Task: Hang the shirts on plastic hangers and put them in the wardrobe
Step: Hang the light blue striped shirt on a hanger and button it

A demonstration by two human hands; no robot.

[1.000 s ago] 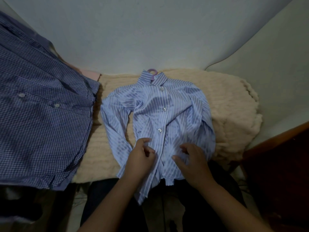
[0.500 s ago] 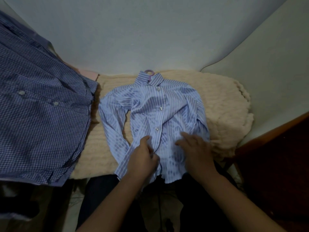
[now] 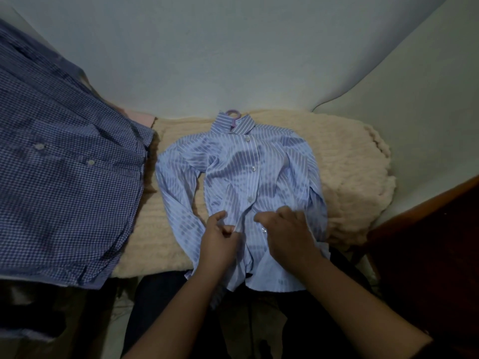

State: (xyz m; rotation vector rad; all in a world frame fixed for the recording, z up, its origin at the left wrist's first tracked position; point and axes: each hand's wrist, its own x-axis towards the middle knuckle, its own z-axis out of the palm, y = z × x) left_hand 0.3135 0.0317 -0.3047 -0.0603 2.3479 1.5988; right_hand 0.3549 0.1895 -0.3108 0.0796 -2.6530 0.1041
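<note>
A light blue striped shirt (image 3: 233, 172) lies face up on a cream fluffy blanket (image 3: 347, 161), buttoned down most of its front. A purple plastic hanger hook (image 3: 232, 114) pokes out of the collar. My left hand (image 3: 220, 239) pinches the left edge of the front placket low on the shirt. Beside a white button, my right hand (image 3: 287, 231) grips the right edge of the placket. The shirt's hem hangs over the blanket's front edge.
A dark blue checked shirt (image 3: 59, 182) hangs or lies at the left, overlapping the blanket's edge. A pale wall stands behind. A dark wooden furniture edge (image 3: 427, 203) rises at the right. Dark floor and cloth lie below.
Both hands have shifted slightly up the placket and drawn closer together on the lower front of the striped shirt. The view has moved a little; the shirt stays in place.
</note>
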